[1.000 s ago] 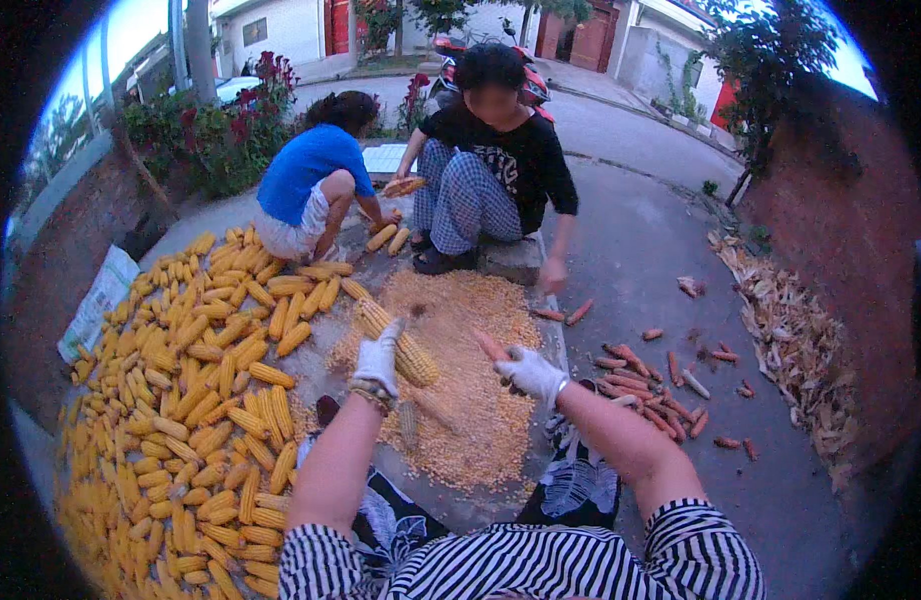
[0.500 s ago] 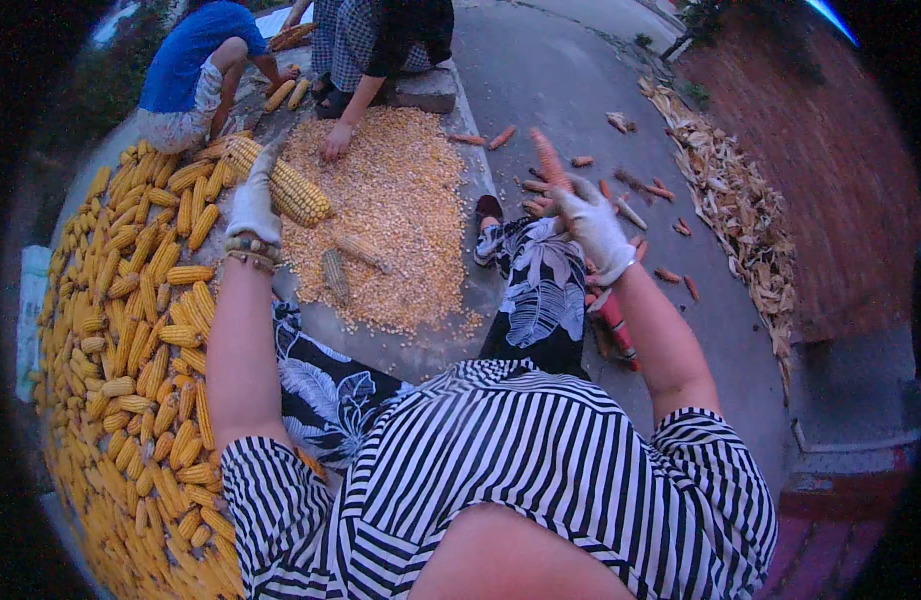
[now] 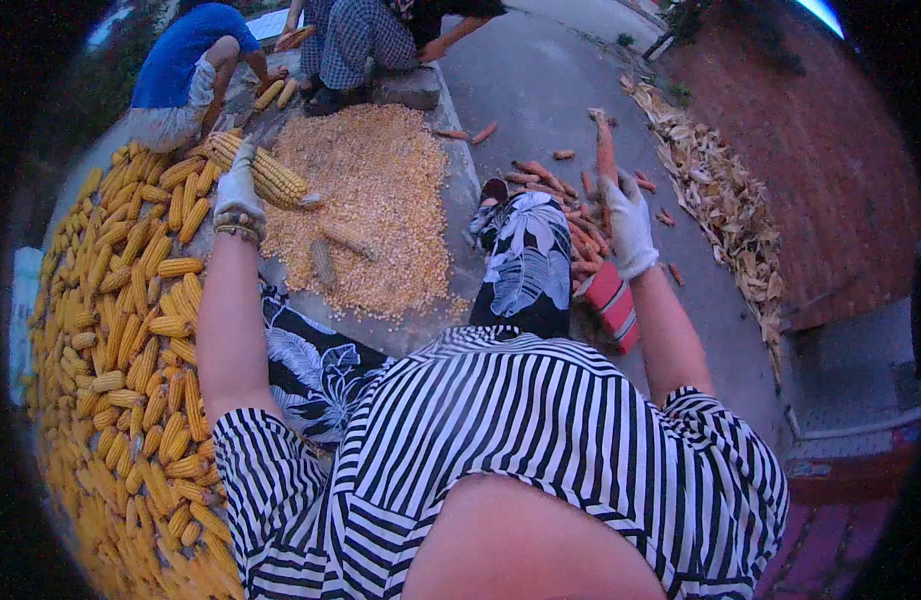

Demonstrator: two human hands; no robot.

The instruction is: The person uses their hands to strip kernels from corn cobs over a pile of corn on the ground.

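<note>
Both my hands wear white gloves. My left hand (image 3: 238, 190) is closed around a yellow ear of corn (image 3: 280, 181), over the left side of a heap of loose kernels (image 3: 391, 165). Off to the right, my right hand (image 3: 632, 230) grips a bare reddish corncob (image 3: 605, 150) that points away from me; its lower end is hidden by the glove. Below that hand lies a pile of bare cobs (image 3: 581, 245). On the kernels rest two partly stripped cobs, one greyish (image 3: 323, 262) and one pale (image 3: 349, 241).
A large heap of yellow corn ears (image 3: 131, 320) fills the left side. A red striped block-like object (image 3: 612, 306) sits beside my right knee. Dry husks (image 3: 721, 195) line the pavement's right edge. At the back crouch a person in blue (image 3: 186, 60) and another in checked trousers (image 3: 361, 45).
My right hand has moved right with the bare cob, which now stands straighter. My left hand shifted slightly left with its ear. A co-worker's hand has left the kernels and gone right.
</note>
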